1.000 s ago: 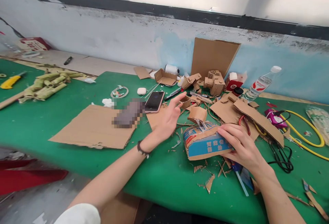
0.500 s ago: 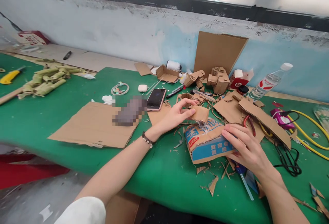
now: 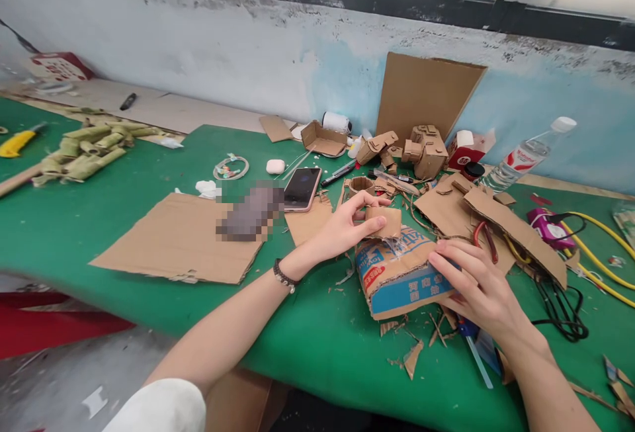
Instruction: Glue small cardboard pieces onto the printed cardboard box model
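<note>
My left hand (image 3: 354,220) grips a small curved cardboard piece (image 3: 387,222) between thumb and fingers. That piece sits at the top left edge of a printed cardboard box (image 3: 407,294), with whitish, glossy strands, perhaps glue, where they meet. The box has blue panels and lies tilted above the green table. Wrapped around its right end is my right hand (image 3: 476,280), with fingers on top and the thumb side partly hidden. Below that hand a blue glue gun (image 3: 466,326) with a clear glue stick lies partly covered.
Flat cardboard (image 3: 178,240) lies to the left, near a phone (image 3: 301,188). Behind are a cardboard camera-like model (image 3: 425,153) and a water bottle (image 3: 528,154). Red-handled pliers (image 3: 485,240), a purple plug block (image 3: 550,227), a yellow cable (image 3: 602,263) and scraps lie right.
My left hand and the curved piece have shifted slightly, and the piece now sits lower against the box top. My right hand keeps its hold; the view has moved a little.
</note>
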The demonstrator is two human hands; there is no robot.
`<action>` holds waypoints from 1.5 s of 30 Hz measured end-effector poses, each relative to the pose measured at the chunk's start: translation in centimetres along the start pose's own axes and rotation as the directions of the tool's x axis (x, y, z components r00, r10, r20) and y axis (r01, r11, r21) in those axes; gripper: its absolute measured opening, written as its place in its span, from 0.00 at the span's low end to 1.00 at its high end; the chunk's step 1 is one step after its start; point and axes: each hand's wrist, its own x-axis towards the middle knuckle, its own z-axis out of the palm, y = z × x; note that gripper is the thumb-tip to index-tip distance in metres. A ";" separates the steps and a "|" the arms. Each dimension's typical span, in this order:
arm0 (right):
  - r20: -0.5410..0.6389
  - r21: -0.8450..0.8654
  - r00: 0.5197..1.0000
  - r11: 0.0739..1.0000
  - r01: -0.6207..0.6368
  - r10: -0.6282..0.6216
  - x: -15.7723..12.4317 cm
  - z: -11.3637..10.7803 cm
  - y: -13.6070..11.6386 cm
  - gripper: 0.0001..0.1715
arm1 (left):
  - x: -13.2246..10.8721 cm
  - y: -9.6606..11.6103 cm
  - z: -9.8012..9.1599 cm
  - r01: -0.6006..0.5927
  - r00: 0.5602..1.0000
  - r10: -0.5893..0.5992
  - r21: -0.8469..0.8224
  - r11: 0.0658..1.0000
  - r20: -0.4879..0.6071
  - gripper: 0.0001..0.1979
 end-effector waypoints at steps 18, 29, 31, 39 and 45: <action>0.013 -0.004 0.998 0.998 -0.067 0.067 -0.2 0.3 -0.1 0.56 | -1.4 0.7 1.4 -0.085 0.995 0.093 0.183 0.979 -0.037 0.19; 0.005 -0.019 0.998 0.998 -0.059 0.059 -0.1 0.3 -0.1 0.57 | -2.2 1.0 2.7 -0.082 0.985 0.129 0.352 0.932 -0.111 0.17; 0.004 -0.016 0.998 0.998 -0.060 0.060 -0.2 0.3 0.0 0.56 | -2.4 0.9 2.8 -0.086 0.984 0.136 0.361 0.928 -0.116 0.16; -0.004 0.009 0.997 0.997 -0.077 0.077 -0.3 0.5 -0.2 0.53 | -3.1 1.0 3.1 -0.068 0.984 0.128 0.404 0.912 -0.123 0.18; -0.009 0.030 0.997 0.996 -0.082 0.082 -0.1 0.7 -0.5 0.51 | -2.9 1.1 2.9 -0.130 0.979 0.190 0.489 0.862 -0.075 0.14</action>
